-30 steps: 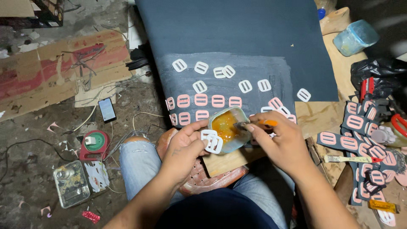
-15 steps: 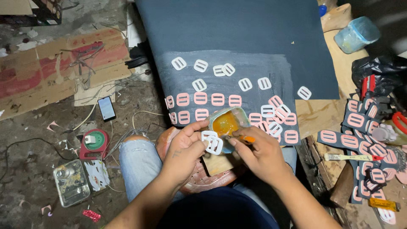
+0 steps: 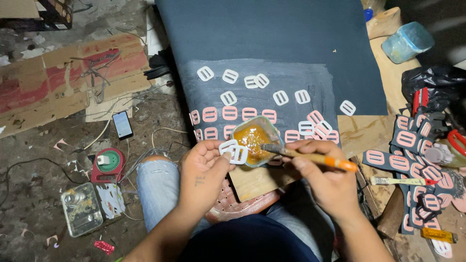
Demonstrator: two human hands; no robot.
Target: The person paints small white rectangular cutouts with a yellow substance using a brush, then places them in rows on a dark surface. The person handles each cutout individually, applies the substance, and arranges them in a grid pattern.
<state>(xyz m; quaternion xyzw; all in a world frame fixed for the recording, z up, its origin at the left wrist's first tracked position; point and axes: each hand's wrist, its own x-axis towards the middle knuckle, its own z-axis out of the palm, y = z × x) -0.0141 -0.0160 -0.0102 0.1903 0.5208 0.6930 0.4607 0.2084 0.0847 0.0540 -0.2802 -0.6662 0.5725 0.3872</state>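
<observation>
While left hand [image 3: 206,167] pinches white buckles [image 3: 234,151] beside glue cup [image 3: 253,139], right hand [image 3: 323,177] grips brush [image 3: 310,157] w/ tip in cup.

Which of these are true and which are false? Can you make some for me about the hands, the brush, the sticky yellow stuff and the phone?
1. The right hand holds a brush with its tip in the bowl of amber glue. True.
2. The left hand is empty. False: it holds white buckle-shaped pieces beside the bowl.
3. A phone lies on the floor to the person's left. True.
4. The dark sheet has nothing on it. False: white and pink buckle pieces lie on it.
</observation>
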